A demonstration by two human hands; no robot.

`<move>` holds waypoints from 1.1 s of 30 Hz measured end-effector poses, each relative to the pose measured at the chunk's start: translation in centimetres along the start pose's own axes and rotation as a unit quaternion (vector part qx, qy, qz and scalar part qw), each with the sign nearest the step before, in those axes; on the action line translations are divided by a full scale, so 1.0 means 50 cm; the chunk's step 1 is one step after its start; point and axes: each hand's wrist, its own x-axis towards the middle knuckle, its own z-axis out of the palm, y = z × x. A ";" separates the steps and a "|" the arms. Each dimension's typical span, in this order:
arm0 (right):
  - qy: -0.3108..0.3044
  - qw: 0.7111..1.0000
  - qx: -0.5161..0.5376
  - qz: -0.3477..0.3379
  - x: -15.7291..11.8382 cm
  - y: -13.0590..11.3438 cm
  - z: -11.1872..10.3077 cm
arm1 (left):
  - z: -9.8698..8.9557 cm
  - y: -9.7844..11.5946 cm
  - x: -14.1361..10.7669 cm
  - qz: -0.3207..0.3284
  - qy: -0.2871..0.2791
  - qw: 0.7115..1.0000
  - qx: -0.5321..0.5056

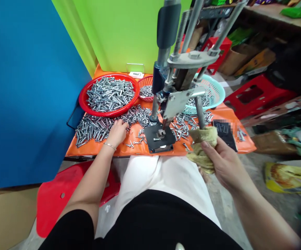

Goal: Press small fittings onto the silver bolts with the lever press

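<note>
My left hand (118,133) reaches into the right part of a heap of small metal bolts (94,129) on the orange table. Its fingers bend down onto the parts, and their tips are hidden. My right hand (222,160) is closed round the yellowish cloth (208,137) wrapped on the lower end of the press lever (199,113). Between my hands stands the hand press (177,104), with a dark base plate (154,133). A small metal fixture (161,133) sits on that plate under the press head, with a small metal part (156,139) beside it.
A red basin (135,99) full of metal parts stands back left, a pink basket (142,82) behind the press, a pale green basket (219,91) back right. More loose parts (180,126) lie right of the base. A dark slate (224,133) lies by my right hand; red stools (259,95) stand beyond.
</note>
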 end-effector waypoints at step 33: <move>-0.020 0.999 -0.033 -0.018 -0.007 -0.031 0.004 | 0.065 0.270 0.012 0.132 0.107 0.946 -0.277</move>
